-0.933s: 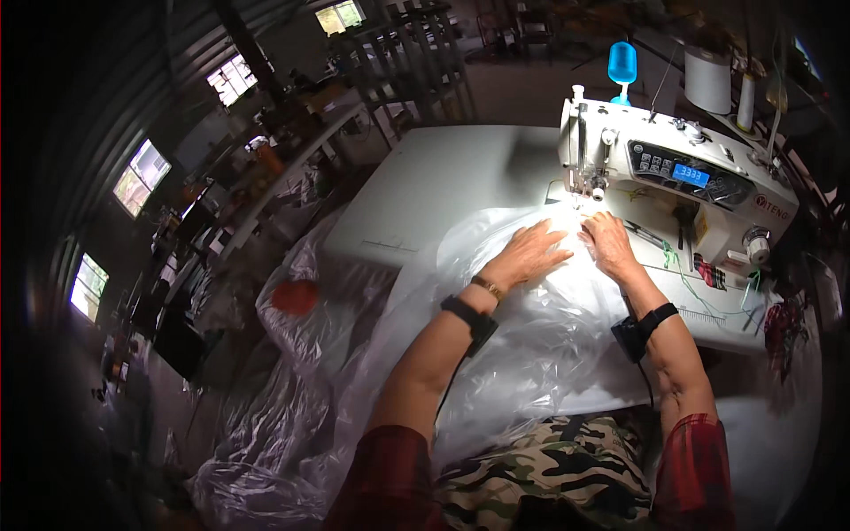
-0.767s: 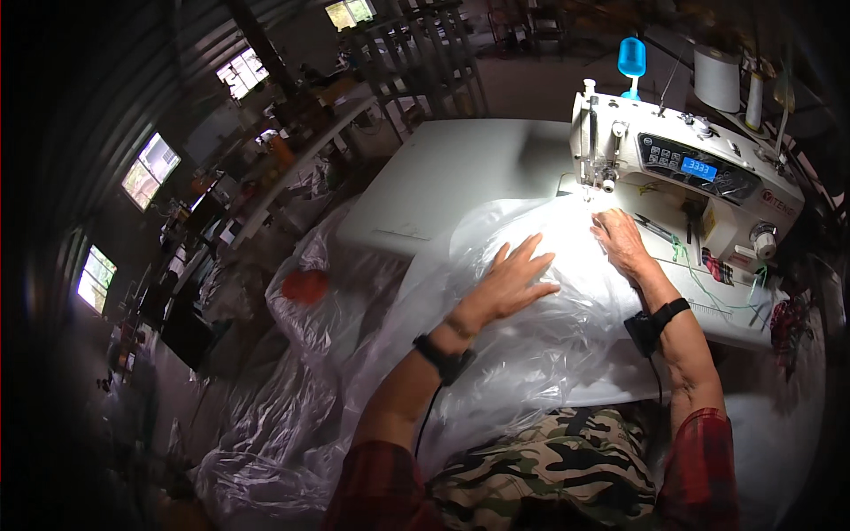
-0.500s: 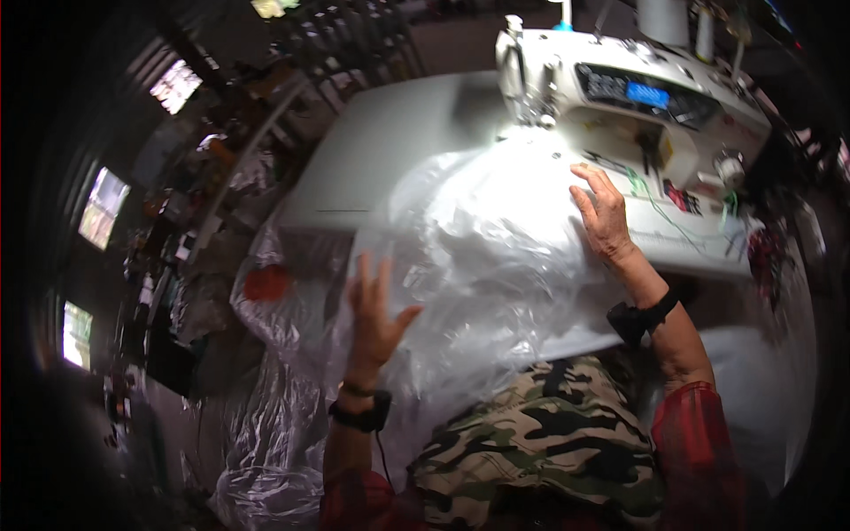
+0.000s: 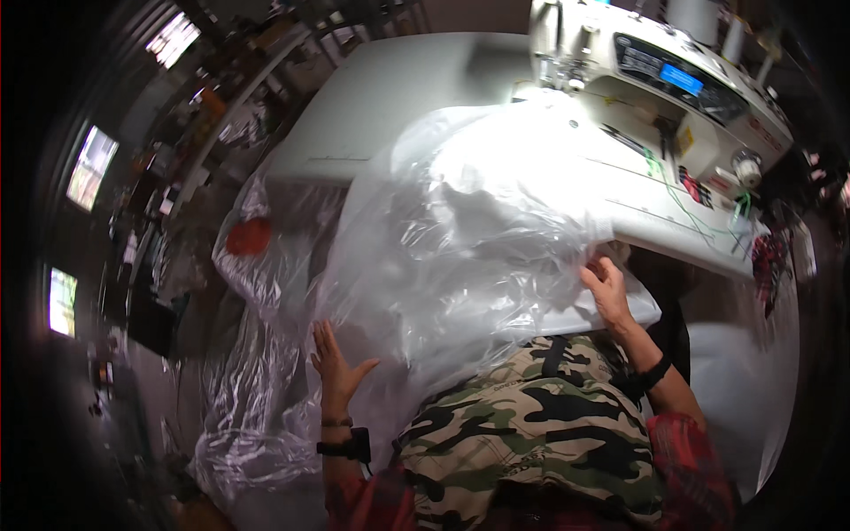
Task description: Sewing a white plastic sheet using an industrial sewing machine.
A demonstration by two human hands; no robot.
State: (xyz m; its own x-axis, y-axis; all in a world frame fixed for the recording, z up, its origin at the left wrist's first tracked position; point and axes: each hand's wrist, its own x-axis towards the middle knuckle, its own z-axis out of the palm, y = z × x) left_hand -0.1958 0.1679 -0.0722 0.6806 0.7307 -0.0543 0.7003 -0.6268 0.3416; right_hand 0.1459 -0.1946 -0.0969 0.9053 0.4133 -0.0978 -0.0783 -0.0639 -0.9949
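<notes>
A large sheet of clear plastic (image 4: pixel 443 283) drapes over the white sewing table and down across my lap, crumpled and shiny under the lamp light. Its far part reaches beneath the head of a white sewing machine (image 4: pixel 611 53). On the left, my left hand (image 4: pixel 338 370) rests against the plastic near the front, fingers straight and thumb spread. My right hand (image 4: pixel 609 290) has its fingers curled and pinched at the sheet's right edge, just off the table's front edge. What lies under those fingertips is partly hidden.
Tweezers (image 4: pixel 624 137) and green thread (image 4: pixel 682 208) lie on the table (image 4: pixel 381 88) right of the needle area. A checked cloth scrap (image 4: pixel 768 265) hangs at its right end. More plastic with a red-orange patch (image 4: pixel 249 236) hangs at the left.
My right hand has come down from beside the needle area to the sheet's right edge and closed there. My left hand has shifted lower and left, still spread. The view has tilted.
</notes>
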